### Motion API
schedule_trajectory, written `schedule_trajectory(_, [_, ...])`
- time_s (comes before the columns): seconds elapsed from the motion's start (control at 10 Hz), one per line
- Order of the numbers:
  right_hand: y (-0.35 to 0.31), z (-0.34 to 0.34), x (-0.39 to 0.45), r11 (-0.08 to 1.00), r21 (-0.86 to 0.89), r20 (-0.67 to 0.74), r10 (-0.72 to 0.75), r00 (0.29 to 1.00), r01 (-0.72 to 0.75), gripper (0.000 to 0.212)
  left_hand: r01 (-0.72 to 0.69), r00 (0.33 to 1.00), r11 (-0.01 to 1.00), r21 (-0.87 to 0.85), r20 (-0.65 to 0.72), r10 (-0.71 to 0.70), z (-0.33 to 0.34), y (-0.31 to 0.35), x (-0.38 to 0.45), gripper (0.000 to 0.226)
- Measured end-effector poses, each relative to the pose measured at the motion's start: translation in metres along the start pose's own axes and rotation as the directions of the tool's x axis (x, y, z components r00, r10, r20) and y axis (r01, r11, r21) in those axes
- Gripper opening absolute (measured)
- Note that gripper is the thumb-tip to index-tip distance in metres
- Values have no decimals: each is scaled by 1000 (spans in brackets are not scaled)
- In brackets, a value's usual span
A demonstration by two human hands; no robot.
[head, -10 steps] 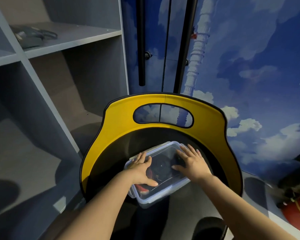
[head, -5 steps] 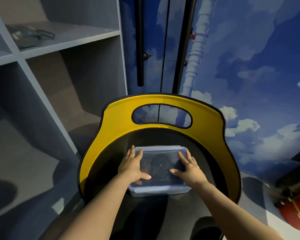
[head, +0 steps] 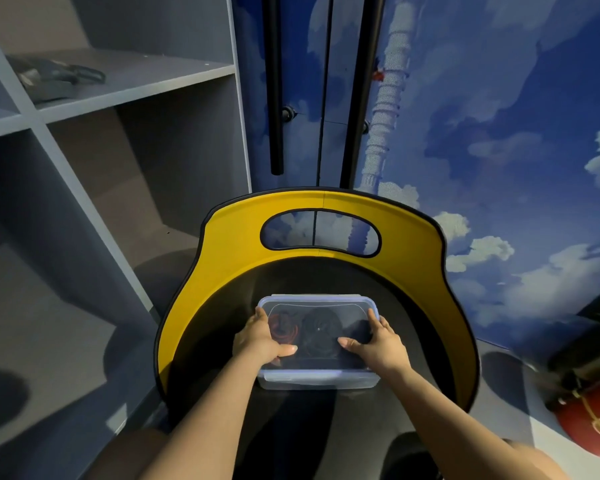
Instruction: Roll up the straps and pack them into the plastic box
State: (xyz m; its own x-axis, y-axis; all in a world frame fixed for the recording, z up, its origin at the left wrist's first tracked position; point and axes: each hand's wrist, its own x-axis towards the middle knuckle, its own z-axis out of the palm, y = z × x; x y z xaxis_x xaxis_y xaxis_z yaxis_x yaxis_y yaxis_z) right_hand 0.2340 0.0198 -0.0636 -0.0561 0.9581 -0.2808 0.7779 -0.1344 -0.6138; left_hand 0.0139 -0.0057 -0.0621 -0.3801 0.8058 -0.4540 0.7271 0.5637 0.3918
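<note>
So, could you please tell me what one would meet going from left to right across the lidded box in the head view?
Left hand resting on the lid → coiled red-and-black strap inside → larger coiled black strap inside → right hand resting on the lid, all over the clear plastic box with its bluish lid.

Your left hand (head: 258, 341) and right hand (head: 378, 344) lie flat on the clear lid of the plastic box (head: 317, 379), fingers straight, thumbs pointing inward. Through the lid you see a black rolled strap (head: 321, 332) beside a red-and-black rolled strap (head: 284, 329). The box sits on a black seat (head: 222, 327) with a yellow backrest (head: 229, 244). Grey shelving (head: 129, 95) stands at left.
</note>
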Motion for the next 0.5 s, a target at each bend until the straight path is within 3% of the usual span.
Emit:
schedule_trajectory(0.3, [-1, -1, -4, 1000, 19, 102, 16, 995, -18, 99, -56, 995, 998, -19, 85, 57, -7, 1, -10, 110])
schedule_trajectory(0.5, [-11, -15, -18, 952, -259, -28, -174, 984, 161, 83, -227, 971, 965, 132, -49, 236, -23, 13, -36, 92])
